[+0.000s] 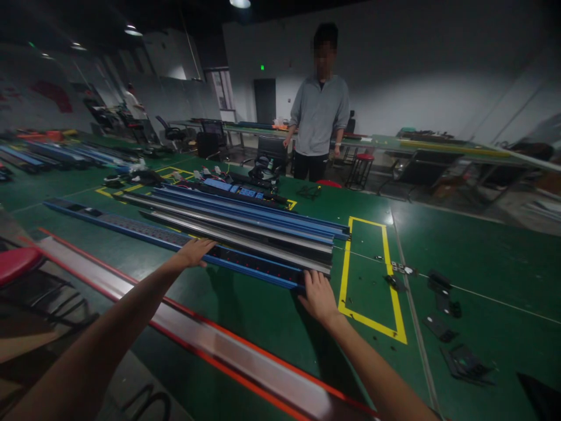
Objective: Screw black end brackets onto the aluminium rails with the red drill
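Blue rail [254,264]; both hands [196,252] [319,297] touching it.

Green sign [262,67] on back wall [394,70], possibly lettered, too small; no readable text.

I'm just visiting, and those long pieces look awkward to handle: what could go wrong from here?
The blue-edged strip might swing if lifted: the left hand and right hand leave its far left end untouched.

Pushed away from the person, it could scrape the rails lying close behind it.

The forearms reach across the red-edged channel, so an elbow could perhaps knock it.
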{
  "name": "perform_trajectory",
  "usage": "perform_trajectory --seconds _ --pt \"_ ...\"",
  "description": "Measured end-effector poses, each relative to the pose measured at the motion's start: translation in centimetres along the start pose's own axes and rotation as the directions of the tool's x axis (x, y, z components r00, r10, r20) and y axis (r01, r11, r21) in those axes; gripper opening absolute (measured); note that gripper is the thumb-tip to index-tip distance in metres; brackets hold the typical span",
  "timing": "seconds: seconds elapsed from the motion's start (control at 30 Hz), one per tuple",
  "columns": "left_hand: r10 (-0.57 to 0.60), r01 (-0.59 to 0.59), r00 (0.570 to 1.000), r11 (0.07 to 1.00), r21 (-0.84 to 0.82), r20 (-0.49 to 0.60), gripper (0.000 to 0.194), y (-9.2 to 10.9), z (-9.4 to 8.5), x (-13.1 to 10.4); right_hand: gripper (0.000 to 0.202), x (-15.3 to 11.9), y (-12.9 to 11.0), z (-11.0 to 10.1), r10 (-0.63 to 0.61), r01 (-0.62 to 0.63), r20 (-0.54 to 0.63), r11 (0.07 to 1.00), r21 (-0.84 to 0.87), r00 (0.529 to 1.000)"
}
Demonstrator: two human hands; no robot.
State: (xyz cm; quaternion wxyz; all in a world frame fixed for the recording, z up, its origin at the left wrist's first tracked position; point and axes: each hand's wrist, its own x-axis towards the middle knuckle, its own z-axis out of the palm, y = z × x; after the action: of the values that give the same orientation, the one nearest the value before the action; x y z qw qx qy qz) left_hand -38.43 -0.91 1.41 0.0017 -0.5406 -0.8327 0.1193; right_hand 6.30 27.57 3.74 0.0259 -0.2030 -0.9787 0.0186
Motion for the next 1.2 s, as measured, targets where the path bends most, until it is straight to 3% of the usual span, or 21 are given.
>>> perform_trajectory --seconds 0.43,0.6,0.73,1.2 --pt "-0.038 0.04 0.999 0.997 0.06 -0.032 0.069 1.7 0.6 -0.8 0.072 0.9 -0.6 -0.2 -0.064 0.065 0.006 0.996 -0.056 0.998" --pt "-0.039 0.04 0.999 0.993 0.109 -0.005 0.072 2.2 0.9 -2.2 0.069 0.5 -1.1 -0.4 -0.059 0.058 0.11 0.998 0.012 0.992" --pt "-0.04 0.035 0.999 0.987 0.157 0.029 0.073 2.5 0.8 -2.8 0.059 -0.1 -1.7 -0.5 -0.043 0.037 0.137 0.999 0.039 0.99" --pt "-0.035 0.009 0.993 0.976 0.218 0.116 0.07 4.3 -0.6 -6.1 0.054 -4.5 -3.5 -0.6 -0.036 0.021 0.134 0.994 0.107 0.99"
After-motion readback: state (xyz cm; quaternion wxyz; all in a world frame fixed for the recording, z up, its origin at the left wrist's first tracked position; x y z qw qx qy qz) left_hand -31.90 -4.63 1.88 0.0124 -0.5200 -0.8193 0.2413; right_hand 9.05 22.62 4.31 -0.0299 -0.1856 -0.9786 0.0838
